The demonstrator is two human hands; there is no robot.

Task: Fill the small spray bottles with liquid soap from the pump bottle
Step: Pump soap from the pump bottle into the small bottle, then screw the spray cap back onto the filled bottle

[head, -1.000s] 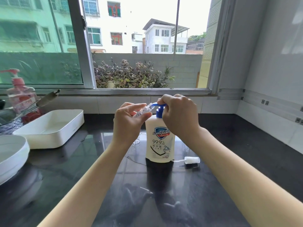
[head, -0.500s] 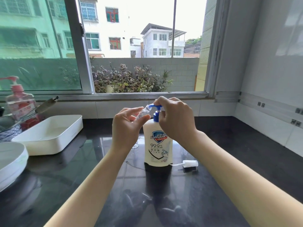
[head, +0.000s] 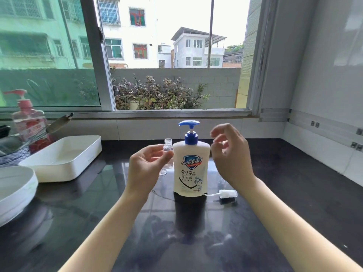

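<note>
Looking down from the head view, I pinch a small clear spray bottle (head: 168,149) in my left hand (head: 148,165). It is upright with its neck uncapped, just beside the pump bottle (head: 191,169) at its nine o'clock. The pump bottle stands on the dark counter (head: 284,193), its blue pump head (head: 189,123) free. My right hand (head: 230,154) hovers at its three o'clock, fingers loosely curled and holding nothing, so my hands are apart. A white spray cap (head: 228,193) with its thin tube lies on the counter at about four o'clock from the base. A white tray (head: 64,163) sits farther out at nine o'clock, and a pink pump bottle (head: 29,122) at ten.
</note>
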